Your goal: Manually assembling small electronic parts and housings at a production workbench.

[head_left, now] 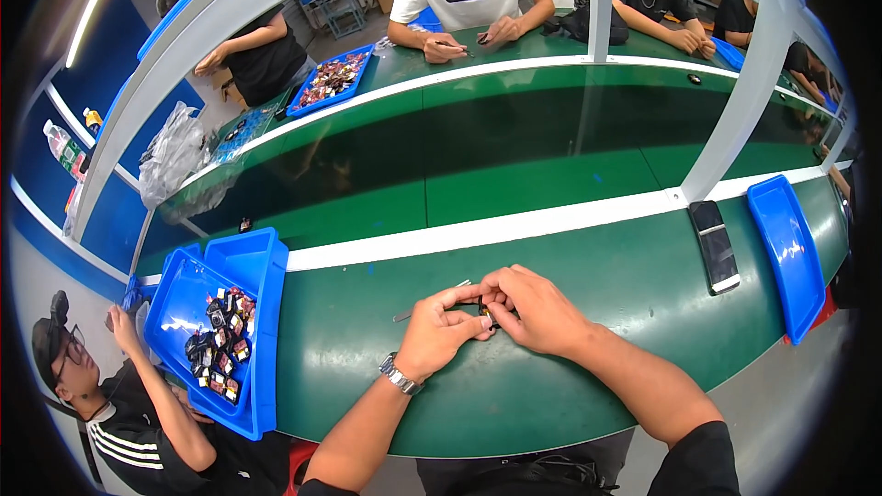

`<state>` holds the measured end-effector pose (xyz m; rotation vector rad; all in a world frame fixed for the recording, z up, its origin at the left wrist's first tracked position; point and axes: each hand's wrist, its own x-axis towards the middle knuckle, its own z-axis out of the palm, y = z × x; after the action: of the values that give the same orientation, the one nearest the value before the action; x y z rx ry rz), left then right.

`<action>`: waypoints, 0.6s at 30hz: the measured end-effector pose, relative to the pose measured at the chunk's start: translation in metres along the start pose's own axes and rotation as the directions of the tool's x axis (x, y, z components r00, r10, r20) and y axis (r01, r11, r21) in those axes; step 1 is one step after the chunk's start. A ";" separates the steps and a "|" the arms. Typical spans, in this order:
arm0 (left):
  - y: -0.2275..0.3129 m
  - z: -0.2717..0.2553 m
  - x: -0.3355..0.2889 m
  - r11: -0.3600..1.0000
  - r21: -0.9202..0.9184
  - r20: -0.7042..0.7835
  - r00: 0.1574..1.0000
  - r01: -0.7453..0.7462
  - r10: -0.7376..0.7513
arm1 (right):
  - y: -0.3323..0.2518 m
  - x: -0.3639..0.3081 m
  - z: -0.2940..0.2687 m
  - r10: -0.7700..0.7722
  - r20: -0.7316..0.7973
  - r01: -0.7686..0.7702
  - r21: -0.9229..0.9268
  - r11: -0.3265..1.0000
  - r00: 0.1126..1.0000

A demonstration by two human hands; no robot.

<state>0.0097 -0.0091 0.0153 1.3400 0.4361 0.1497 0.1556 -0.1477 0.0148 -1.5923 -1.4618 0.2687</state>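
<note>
Above the green tabletop, my left hand (441,335) and my right hand (531,312) meet with their fingertips pinched together. Between them is a small dark part with a yellowish spot (485,310), mostly covered by the fingers, so its kind cannot be made out. My left hand has a metal watch on its wrist. A thin metal strip or tool (402,317) shows beside the left fingers, partly hidden behind them; whether the hand touches it is unclear.
Stacked blue trays (266,340) at the left hold several small black parts with coloured labels. A dark phone-like device (713,246) and a blue tray (788,257) lie to the right. A white rail (478,231) and grey posts border the bench. Co-workers sit opposite and at the left.
</note>
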 end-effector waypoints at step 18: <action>-0.004 -0.001 0.001 1.000 -0.015 0.022 1.000 -0.007 0.007 | 0.001 0.001 0.000 0.041 -0.004 -0.041 0.039 0.998 0.999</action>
<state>0.0101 -0.0091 0.0111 1.3274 0.4110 0.1436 0.1566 -0.1468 0.0145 -1.5916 -1.4130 0.3152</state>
